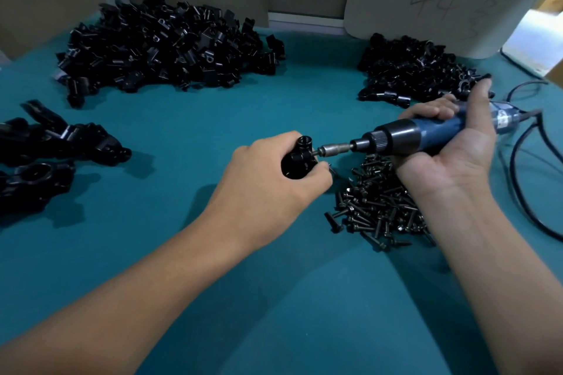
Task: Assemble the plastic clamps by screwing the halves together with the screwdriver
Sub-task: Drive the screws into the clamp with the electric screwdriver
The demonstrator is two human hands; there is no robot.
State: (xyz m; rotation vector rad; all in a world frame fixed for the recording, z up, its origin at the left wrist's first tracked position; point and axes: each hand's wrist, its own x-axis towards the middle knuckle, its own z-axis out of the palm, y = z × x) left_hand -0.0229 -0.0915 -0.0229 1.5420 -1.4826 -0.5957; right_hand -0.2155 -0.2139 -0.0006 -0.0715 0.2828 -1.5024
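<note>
bare forearms, no sleeves, two hands

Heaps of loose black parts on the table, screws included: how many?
4: a large heap far left, a smaller heap far right, assembled clamps at the left edge, screws under the right wrist.

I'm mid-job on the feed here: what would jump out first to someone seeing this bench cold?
The two hands at centre: the right hand grips a blue electric screwdriver, its bit pressed against a black clamp held in the left hand. Next, the big pile of black clamp parts at the far left of the teal table, and the black screws heaped under the right wrist.
</note>
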